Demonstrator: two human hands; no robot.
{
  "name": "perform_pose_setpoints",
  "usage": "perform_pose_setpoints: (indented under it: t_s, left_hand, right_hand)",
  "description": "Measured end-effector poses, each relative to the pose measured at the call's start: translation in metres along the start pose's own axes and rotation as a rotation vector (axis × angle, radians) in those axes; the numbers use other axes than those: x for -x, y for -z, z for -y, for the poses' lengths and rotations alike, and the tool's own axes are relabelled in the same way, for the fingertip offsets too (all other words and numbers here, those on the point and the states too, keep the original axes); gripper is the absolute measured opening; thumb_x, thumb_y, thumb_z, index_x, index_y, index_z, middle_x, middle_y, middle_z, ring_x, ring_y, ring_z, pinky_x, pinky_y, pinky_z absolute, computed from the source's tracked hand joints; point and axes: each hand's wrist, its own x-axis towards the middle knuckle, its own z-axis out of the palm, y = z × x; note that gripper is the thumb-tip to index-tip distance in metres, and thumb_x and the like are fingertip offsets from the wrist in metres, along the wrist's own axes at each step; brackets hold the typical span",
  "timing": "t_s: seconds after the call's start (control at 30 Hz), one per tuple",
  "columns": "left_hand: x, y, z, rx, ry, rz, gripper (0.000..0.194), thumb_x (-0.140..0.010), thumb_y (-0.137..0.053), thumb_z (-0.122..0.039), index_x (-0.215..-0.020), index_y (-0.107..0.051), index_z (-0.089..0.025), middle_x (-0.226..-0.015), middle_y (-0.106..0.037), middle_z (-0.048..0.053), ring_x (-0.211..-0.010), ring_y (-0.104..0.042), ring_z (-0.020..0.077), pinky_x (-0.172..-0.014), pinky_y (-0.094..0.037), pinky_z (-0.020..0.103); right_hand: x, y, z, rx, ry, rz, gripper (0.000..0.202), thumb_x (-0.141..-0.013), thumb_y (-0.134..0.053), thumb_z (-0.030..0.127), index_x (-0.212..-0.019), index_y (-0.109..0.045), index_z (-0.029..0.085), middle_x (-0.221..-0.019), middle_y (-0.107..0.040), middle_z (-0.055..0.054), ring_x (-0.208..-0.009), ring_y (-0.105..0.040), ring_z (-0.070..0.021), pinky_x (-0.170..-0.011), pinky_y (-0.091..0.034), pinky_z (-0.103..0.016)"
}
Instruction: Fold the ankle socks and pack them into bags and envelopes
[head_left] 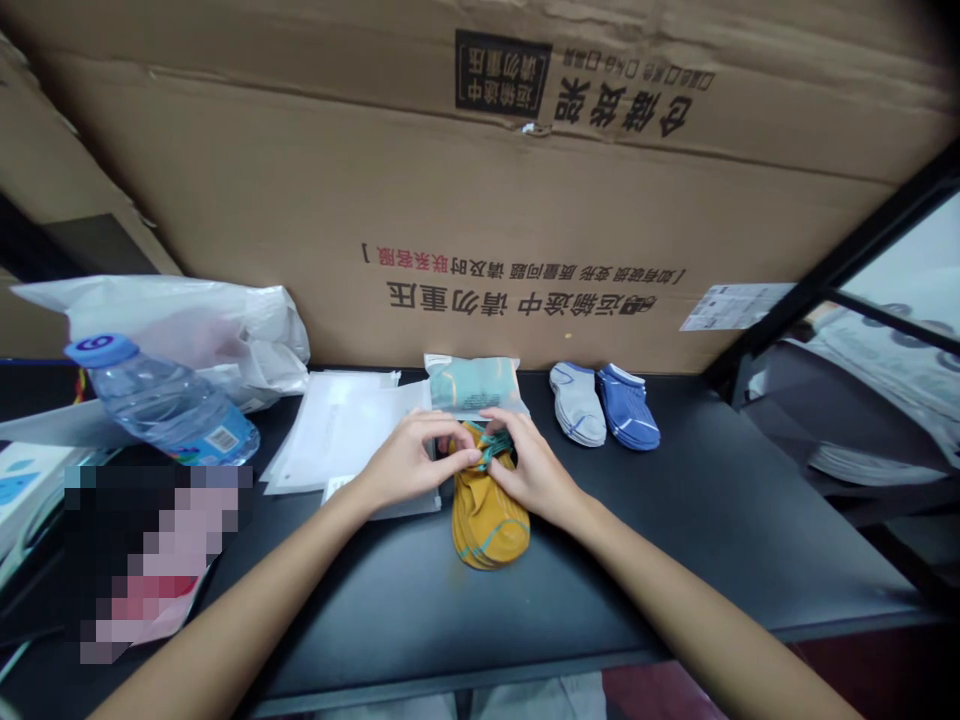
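Note:
A stack of mustard-yellow socks (491,515) with teal trim lies on the dark table in front of me. My left hand (420,455) pinches the cuff end of the socks from the left, thumb and fingers closed on the fabric. From the other side my right hand (536,465) grips the same cuffs, its fingertips close to those of the left. The fingers partly cover the teal cuffs. Just beyond my hands lies a frosted packet with teal socks (474,383) inside.
Grey socks (577,405) and blue socks (628,408) lie at the back right. Frosted bags (337,425) are stacked on the left, near a water bottle (172,405) and a white plastic bag (202,320). A large cardboard box (525,210) walls off the back.

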Motion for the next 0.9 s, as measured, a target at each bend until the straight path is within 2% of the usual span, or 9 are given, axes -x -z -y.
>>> perform_pose_setpoints:
  t_s: [0.07, 0.13, 0.27, 0.37, 0.5, 0.6, 0.73, 0.8, 0.9]
  left_hand:
    - [0.0, -0.001, 0.003, 0.03, 0.067, -0.033, 0.034, -0.105, -0.058, -0.044, -0.085, -0.074, -0.021, -0.086, -0.078, 0.002, -0.079, -0.067, 0.0189, -0.08, -0.048, 0.033]
    - [0.0, -0.003, 0.011, -0.042, 0.137, -0.088, 0.033, -0.107, -0.053, -0.042, -0.096, -0.075, -0.02, -0.095, -0.078, 0.004, -0.085, -0.068, 0.02, -0.081, -0.048, 0.033]
    - [0.004, -0.007, 0.025, -0.235, 0.17, -0.061, 0.023, -0.103, -0.06, -0.038, -0.111, -0.076, -0.024, -0.108, -0.077, 0.004, -0.093, -0.068, 0.0216, -0.092, -0.045, 0.038]
    - [0.006, -0.008, 0.027, -0.259, 0.133, -0.012, 0.017, -0.101, -0.064, -0.035, -0.104, -0.077, -0.025, -0.105, -0.077, 0.003, -0.095, -0.068, 0.0216, -0.091, -0.042, 0.038]
    - [0.005, -0.006, 0.019, -0.27, 0.057, -0.048, 0.013, -0.1, -0.067, -0.032, -0.097, -0.076, -0.024, -0.096, -0.077, 0.001, -0.092, -0.068, 0.0205, -0.088, -0.039, 0.038]
    - [0.004, -0.003, 0.01, -0.229, -0.005, -0.084, 0.011, -0.098, -0.068, -0.031, -0.092, -0.075, -0.023, -0.091, -0.077, 0.0, -0.089, -0.068, 0.0199, -0.088, -0.039, 0.038]
    - [0.003, -0.002, 0.003, -0.079, -0.032, -0.059, 0.014, -0.097, -0.067, -0.03, -0.086, -0.072, -0.022, -0.083, -0.074, 0.0, -0.083, -0.066, 0.0183, -0.088, -0.042, 0.037]
    - [0.003, -0.003, 0.006, -0.059, 0.02, -0.074, 0.021, -0.101, -0.061, -0.031, -0.085, -0.071, -0.022, -0.084, -0.074, 0.0, -0.083, -0.066, 0.0187, -0.089, -0.043, 0.038]
    - [0.004, -0.005, 0.015, -0.149, 0.123, -0.116, 0.021, -0.104, -0.056, -0.033, -0.095, -0.072, -0.022, -0.094, -0.076, 0.002, -0.091, -0.068, 0.021, -0.093, -0.042, 0.04]
  right_hand:
    - [0.001, 0.0, -0.002, 0.019, 0.02, 0.025, 0.04, -0.087, -0.062, 0.005, -0.121, -0.066, 0.025, -0.112, -0.068, -0.007, -0.108, -0.064, -0.0258, -0.096, -0.054, -0.042]
    - [0.001, -0.001, -0.004, 0.011, 0.037, 0.037, 0.033, -0.086, -0.061, 0.002, -0.108, -0.069, 0.025, -0.109, -0.068, -0.006, -0.104, -0.064, -0.0241, -0.093, -0.053, -0.04]
    - [0.001, -0.001, -0.005, -0.035, 0.031, 0.061, 0.033, -0.086, -0.061, 0.002, -0.107, -0.071, 0.025, -0.11, -0.069, -0.005, -0.104, -0.066, -0.0225, -0.094, -0.053, -0.038]
    - [0.0, 0.0, -0.003, -0.037, 0.03, 0.056, 0.033, -0.085, -0.061, 0.002, -0.107, -0.071, 0.025, -0.122, -0.066, -0.007, -0.117, -0.065, -0.0241, -0.102, -0.053, -0.041]
    - [0.0, 0.0, -0.001, 0.004, 0.021, 0.044, 0.032, -0.084, -0.061, 0.003, -0.105, -0.071, 0.025, -0.142, -0.06, -0.01, -0.136, -0.056, -0.0287, -0.114, -0.046, -0.05]
    - [0.0, -0.001, -0.002, -0.005, 0.019, 0.039, 0.034, -0.085, -0.061, 0.004, -0.11, -0.068, 0.025, -0.13, -0.067, -0.009, -0.124, -0.062, -0.0277, -0.108, -0.05, -0.049]
    - [0.001, -0.003, -0.004, -0.031, -0.028, -0.006, 0.055, -0.082, -0.062, 0.004, -0.132, -0.058, 0.025, -0.116, -0.068, -0.008, -0.111, -0.065, -0.0258, -0.1, -0.054, -0.044]
    - [0.0, -0.003, -0.004, -0.033, -0.016, 0.012, 0.051, -0.081, -0.06, 0.002, -0.127, -0.062, 0.025, -0.113, -0.066, -0.007, -0.109, -0.064, -0.0249, -0.098, -0.054, -0.041]
    - [0.0, -0.002, -0.004, -0.046, 0.018, 0.041, 0.04, -0.081, -0.059, -0.001, -0.109, -0.069, 0.025, -0.108, -0.065, -0.005, -0.105, -0.064, -0.0234, -0.095, -0.054, -0.039]
